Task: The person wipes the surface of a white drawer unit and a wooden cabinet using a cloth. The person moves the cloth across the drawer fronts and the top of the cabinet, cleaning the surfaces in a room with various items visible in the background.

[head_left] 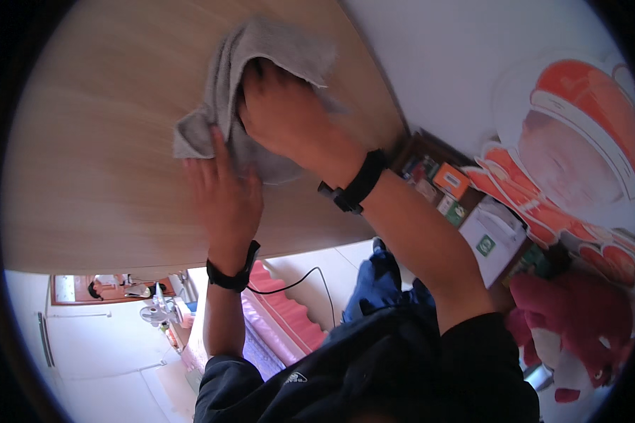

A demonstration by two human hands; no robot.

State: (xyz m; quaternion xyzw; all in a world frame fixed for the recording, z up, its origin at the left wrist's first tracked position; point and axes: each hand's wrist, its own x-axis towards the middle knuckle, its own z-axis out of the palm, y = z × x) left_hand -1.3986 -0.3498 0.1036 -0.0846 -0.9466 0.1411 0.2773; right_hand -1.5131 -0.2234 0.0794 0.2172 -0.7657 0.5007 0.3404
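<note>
A grey cloth (261,39) lies bunched and folded against a broad light-wood panel (99,155). My right hand (282,109) is closed on it, with the fingertips hidden under a fold of the fabric. Just below and to the left, my left hand (227,201) rests flat on the panel with its fingers stretched out. Its fingertips touch the lower edge of the cloth. Each wrist wears a black band, and the right forearm crosses in from the lower right.
Beside the panel on the right stands a shelf with small boxes, one an orange box (451,180). A large baby cutout (578,141) leans by the wall, above a dark red plush toy (578,317). Below are a pink-edged bed (289,317), a black cable (324,282) and a fan (159,311).
</note>
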